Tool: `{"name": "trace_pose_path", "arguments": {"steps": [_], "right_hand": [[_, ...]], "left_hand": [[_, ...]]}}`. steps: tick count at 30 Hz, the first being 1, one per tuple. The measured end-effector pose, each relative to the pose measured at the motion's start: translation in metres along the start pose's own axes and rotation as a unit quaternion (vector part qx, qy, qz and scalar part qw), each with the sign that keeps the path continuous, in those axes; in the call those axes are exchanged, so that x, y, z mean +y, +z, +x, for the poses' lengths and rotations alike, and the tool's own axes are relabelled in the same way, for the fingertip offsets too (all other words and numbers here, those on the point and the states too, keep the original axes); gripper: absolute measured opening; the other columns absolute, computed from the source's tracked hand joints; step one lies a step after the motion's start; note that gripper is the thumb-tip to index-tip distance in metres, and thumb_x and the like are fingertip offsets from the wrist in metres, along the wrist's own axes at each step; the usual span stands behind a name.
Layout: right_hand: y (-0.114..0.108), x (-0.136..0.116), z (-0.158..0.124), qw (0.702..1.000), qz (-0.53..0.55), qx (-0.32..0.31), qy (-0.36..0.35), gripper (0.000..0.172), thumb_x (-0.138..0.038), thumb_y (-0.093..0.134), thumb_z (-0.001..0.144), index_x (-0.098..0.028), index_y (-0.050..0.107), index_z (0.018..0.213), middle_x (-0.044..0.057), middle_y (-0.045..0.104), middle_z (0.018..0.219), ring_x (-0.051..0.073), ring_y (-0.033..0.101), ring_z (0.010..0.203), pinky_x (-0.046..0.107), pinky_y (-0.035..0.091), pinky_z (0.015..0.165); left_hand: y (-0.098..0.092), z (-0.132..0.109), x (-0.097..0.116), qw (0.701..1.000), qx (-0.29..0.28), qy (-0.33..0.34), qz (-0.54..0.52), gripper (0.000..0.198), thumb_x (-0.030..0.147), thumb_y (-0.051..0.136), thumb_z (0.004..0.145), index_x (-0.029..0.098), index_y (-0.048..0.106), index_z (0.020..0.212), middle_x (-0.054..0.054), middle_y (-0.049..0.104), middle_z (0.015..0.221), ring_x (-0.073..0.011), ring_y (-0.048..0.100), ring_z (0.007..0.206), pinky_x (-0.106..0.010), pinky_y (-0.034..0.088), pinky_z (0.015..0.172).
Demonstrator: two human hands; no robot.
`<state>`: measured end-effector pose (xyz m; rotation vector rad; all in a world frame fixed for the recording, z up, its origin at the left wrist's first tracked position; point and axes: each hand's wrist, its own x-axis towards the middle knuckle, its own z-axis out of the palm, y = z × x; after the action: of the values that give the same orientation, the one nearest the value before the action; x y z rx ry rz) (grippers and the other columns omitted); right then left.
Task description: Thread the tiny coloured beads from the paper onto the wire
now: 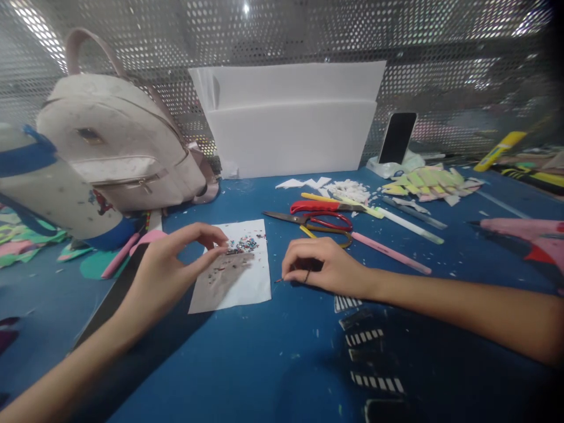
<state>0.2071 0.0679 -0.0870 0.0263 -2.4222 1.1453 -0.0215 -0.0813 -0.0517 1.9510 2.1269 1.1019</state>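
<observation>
A white sheet of paper (259, 282) lies on the blue table, bearing a heap of tiny multicoloured bits (244, 244) and some darker scattered ones. Over its left side is my left hand (176, 255), thumb and forefinger closed in a pinch at the heap's edge; what is between the tips is too small to make out. Just right of the paper, my right hand (319, 264) rests low at the table with its fingers pinched. A small thin reddish piece (278, 281) sticks out from those fingertips. Scissors (308, 220) with red and brownish handles lie behind my right hand.
A red cutter (315, 205), pens (392, 254) and paper scraps (429, 183) lie behind. A phone (399, 138) leans at the back, a pink glue gun (524, 232) is right. Left stand a bottle (61, 188) and backpack (118, 135). Striped strips (365, 338) lie in front.
</observation>
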Motion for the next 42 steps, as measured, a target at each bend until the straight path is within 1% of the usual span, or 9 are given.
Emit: {"name": "trace_pose_path", "arguments": {"steps": [2, 11, 17, 22, 25, 30, 33, 36, 42], "right_hand": [[0.0, 0.0, 0.0, 1.0, -0.001, -0.002, 0.005, 0.01, -0.025, 0.063, 0.089, -0.016, 0.064, 0.083, 0.003, 0.065, 0.083, 0.012, 0.056, 0.075, 0.026, 0.047, 0.067], [-0.001, -0.002, 0.0, 1.0, -0.01, -0.009, 0.005, 0.007, -0.021, 0.063, 0.089, -0.016, 0.064, 0.084, 0.003, 0.064, 0.083, 0.011, 0.055, 0.074, 0.025, 0.046, 0.066], [-0.001, -0.003, 0.0, 1.0, -0.013, -0.011, 0.0, 0.008, -0.021, 0.062, 0.089, -0.016, 0.064, 0.084, 0.003, 0.064, 0.083, 0.011, 0.056, 0.074, 0.025, 0.046, 0.066], [0.0, -0.002, 0.0, 1.0, -0.014, -0.009, -0.005, 0.006, -0.02, 0.063, 0.088, -0.016, 0.064, 0.084, 0.002, 0.064, 0.083, 0.011, 0.056, 0.074, 0.025, 0.045, 0.066], [0.0, -0.002, 0.0, 1.0, -0.015, -0.008, -0.005, 0.006, -0.02, 0.063, 0.088, -0.016, 0.064, 0.084, 0.002, 0.064, 0.083, 0.011, 0.055, 0.074, 0.024, 0.045, 0.065], [0.001, -0.003, -0.001, 1.0, -0.022, 0.01, -0.009, 0.007, -0.021, 0.062, 0.089, -0.015, 0.064, 0.085, 0.002, 0.063, 0.081, 0.01, 0.054, 0.068, 0.022, 0.042, 0.058], [0.001, -0.004, -0.003, 0.999, -0.038, 0.011, -0.032, 0.004, -0.017, 0.06, 0.089, -0.015, 0.062, 0.086, 0.002, 0.063, 0.081, 0.009, 0.055, 0.069, 0.022, 0.044, 0.062], [0.002, -0.005, -0.005, 0.995, -0.067, -0.016, -0.075, 0.006, -0.016, 0.057, 0.09, -0.015, 0.061, 0.086, 0.003, 0.064, 0.081, 0.011, 0.056, 0.074, 0.024, 0.044, 0.068], [0.003, -0.004, -0.006, 0.99, -0.106, -0.026, -0.086, 0.007, -0.016, 0.055, 0.09, -0.015, 0.061, 0.087, 0.003, 0.064, 0.081, 0.011, 0.055, 0.076, 0.024, 0.044, 0.07]], "left_hand": [[-0.003, 0.005, -0.01, 0.996, -0.062, 0.017, 0.059, 0.007, 0.029, 0.063, 0.082, 0.024, 0.067, 0.085, -0.001, 0.072, 0.084, -0.0184, 0.063, 0.074, -0.03, 0.045, 0.072], [0.016, 0.002, -0.016, 0.986, -0.133, 0.056, 0.087, 0.011, 0.027, 0.06, 0.083, 0.026, 0.07, 0.08, 0.0, 0.075, 0.083, -0.0192, 0.065, 0.076, -0.037, 0.037, 0.08], [0.017, 0.002, -0.017, 0.982, -0.146, 0.057, 0.106, 0.012, 0.026, 0.056, 0.084, 0.023, 0.066, 0.078, 0.001, 0.073, 0.082, -0.0163, 0.062, 0.07, -0.035, 0.035, 0.078], [0.016, 0.001, -0.014, 0.985, -0.109, 0.054, 0.12, 0.013, 0.03, 0.056, 0.084, 0.022, 0.062, 0.077, 0.002, 0.07, 0.075, -0.0161, 0.059, 0.067, -0.039, 0.035, 0.084], [0.014, -0.002, -0.008, 0.993, -0.077, 0.04, 0.079, 0.01, 0.028, 0.057, 0.084, 0.021, 0.062, 0.08, 0.0, 0.069, 0.079, -0.0182, 0.061, 0.075, -0.037, 0.04, 0.083], [0.023, -0.016, 0.014, 0.994, -0.055, -0.03, -0.095, 0.006, 0.02, 0.061, 0.082, 0.02, 0.064, 0.078, 0.0, 0.07, 0.08, -0.0164, 0.065, 0.08, -0.028, 0.047, 0.077], [0.034, -0.026, 0.029, 0.981, -0.084, -0.066, -0.163, 0.007, 0.018, 0.062, 0.082, 0.02, 0.065, 0.076, 0.001, 0.07, 0.077, -0.0139, 0.065, 0.076, -0.025, 0.049, 0.074], [0.042, -0.031, 0.038, 0.962, -0.118, -0.095, -0.228, 0.006, 0.016, 0.065, 0.081, 0.02, 0.065, 0.076, 0.002, 0.07, 0.077, -0.012, 0.066, 0.073, -0.021, 0.051, 0.07], [0.045, -0.032, 0.037, 0.952, -0.132, -0.111, -0.251, 0.007, 0.013, 0.067, 0.079, 0.02, 0.066, 0.076, 0.002, 0.068, 0.078, -0.0104, 0.066, 0.074, -0.018, 0.054, 0.071]]}}
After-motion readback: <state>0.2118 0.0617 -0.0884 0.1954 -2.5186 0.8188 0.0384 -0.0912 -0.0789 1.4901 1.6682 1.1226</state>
